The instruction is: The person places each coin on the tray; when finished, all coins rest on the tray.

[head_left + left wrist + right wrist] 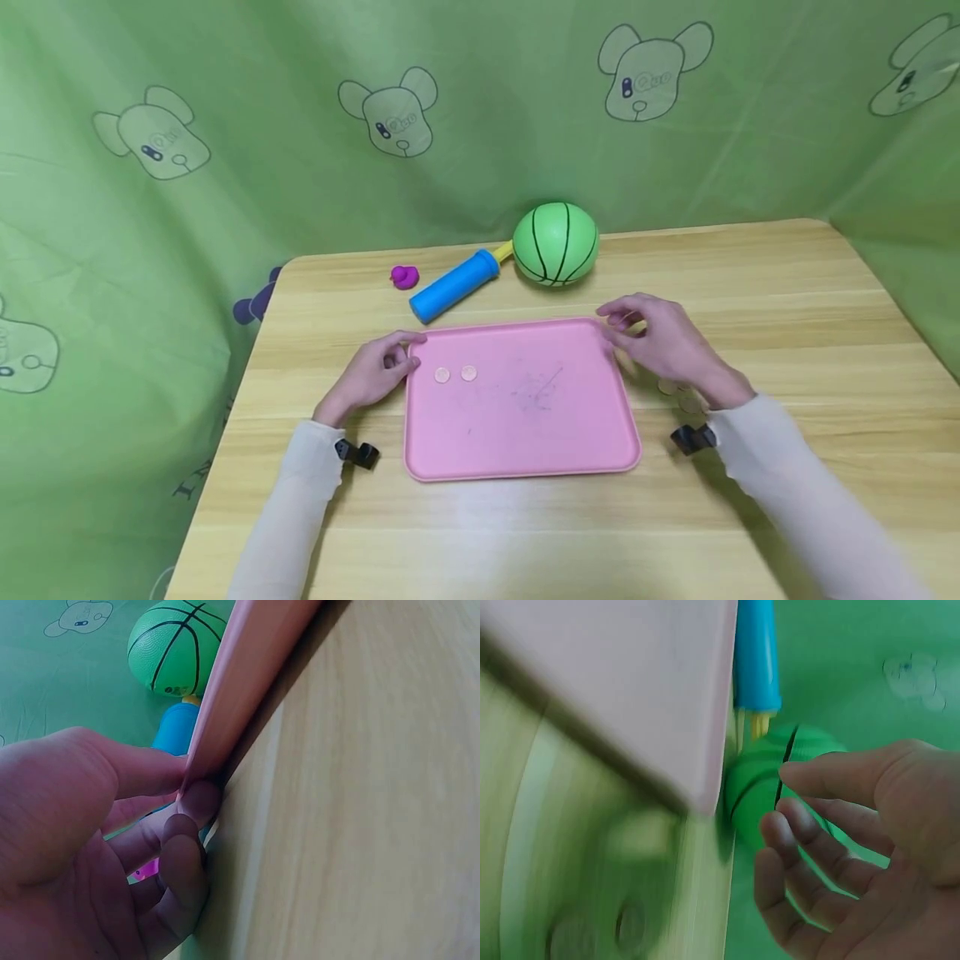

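Note:
A pink tray [517,433] lies on the table with two pale round coins [455,374] near its left side. My left hand [377,367] pinches the tray's far left corner; in the left wrist view the thumb [154,771] lies on one side of the rim and the fingers on the other. Beside the far right corner, my right hand [663,337] hovers with loosely bent fingers [787,851]. The right wrist view shows nothing between its thumb and fingertips. Under the right wrist, several more coins [690,404] lie on the wood, partly hidden by the hand.
Behind the tray are a blue hand pump [456,286] with a yellow end, a green ball [557,244] with black lines and a small purple duck [405,277]. A green printed curtain [487,167] hangs along the far edge of the wooden table [525,533].

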{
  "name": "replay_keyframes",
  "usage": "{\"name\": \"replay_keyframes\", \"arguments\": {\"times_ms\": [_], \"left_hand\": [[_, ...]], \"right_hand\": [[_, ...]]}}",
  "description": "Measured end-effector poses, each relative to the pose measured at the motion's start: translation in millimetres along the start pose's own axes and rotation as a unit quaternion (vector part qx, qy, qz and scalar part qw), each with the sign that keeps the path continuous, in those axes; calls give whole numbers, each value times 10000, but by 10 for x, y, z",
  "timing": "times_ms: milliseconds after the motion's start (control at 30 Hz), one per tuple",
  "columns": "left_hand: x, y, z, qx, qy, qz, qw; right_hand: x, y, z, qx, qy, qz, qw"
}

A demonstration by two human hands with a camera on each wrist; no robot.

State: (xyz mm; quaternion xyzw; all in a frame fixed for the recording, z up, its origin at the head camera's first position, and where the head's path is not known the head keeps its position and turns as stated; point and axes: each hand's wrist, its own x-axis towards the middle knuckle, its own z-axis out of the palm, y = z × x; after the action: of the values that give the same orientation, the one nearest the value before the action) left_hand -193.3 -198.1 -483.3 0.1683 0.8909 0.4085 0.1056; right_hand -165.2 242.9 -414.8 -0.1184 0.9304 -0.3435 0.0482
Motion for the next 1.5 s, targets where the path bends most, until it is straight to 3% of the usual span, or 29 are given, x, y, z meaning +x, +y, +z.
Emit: {"name": "replay_keyframes", "arguments": {"times_ms": [333,533,833,1167,1500], "left_hand": [[18,8,10,-26,-27,30,10000],[2,0,15,-41,24,-15,10000],[-7,-17,49,13,-25,10,10000],[-6,16,1,76,-17,46,10000],[-6,-7,13,12,-24,55,10000]], "right_hand": [[-183,448,-245,-543,-593,619,9948],[-225,624,-225,-753,-764,543,9927],[-223,688,-209,-733,-835,691,9914],[-145,681,-252,-346,-1361,949,9855],[-172,638,-142,-316,-666,596,9955]]}}
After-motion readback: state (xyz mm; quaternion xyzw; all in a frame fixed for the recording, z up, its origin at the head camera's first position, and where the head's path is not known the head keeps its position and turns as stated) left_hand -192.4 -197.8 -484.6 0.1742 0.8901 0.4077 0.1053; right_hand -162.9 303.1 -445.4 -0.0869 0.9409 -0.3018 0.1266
